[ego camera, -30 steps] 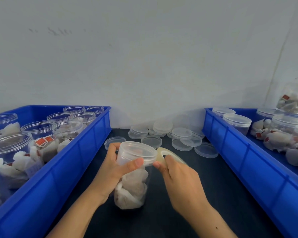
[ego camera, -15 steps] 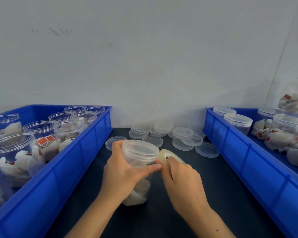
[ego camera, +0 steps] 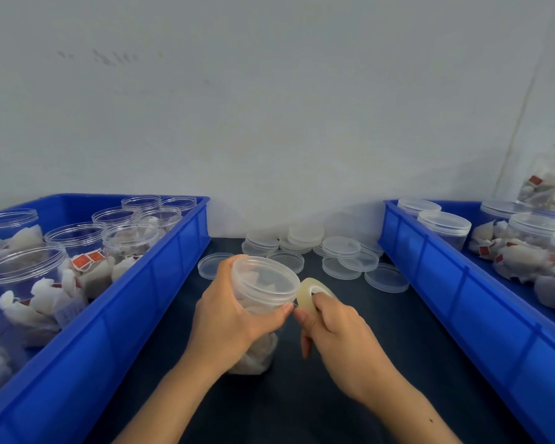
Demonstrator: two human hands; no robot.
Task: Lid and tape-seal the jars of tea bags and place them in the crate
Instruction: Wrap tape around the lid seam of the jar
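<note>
You are taping the lidded jar point(ego camera: 263, 302) on the dark table point(ego camera: 414, 347), between the two blue crates.

Your left hand point(ego camera: 234, 318) is wrapping its curled fingers round the jar just under the lid point(ego camera: 265, 280), thumb tip meeting your right hand point(ego camera: 337, 334), which is pinching the tape roll point(ego camera: 311, 291) against the lid's rim. Since a second ago, the jar is tilting more toward you and sitting slightly further right.

Left hand point(ego camera: 234, 318) curled around the jar point(ego camera: 260, 296) with thumb toward 3 o'clock; right hand point(ego camera: 340, 334) pinching the tape roll point(ego camera: 308, 291), fingertips of both nearly meeting.
</note>
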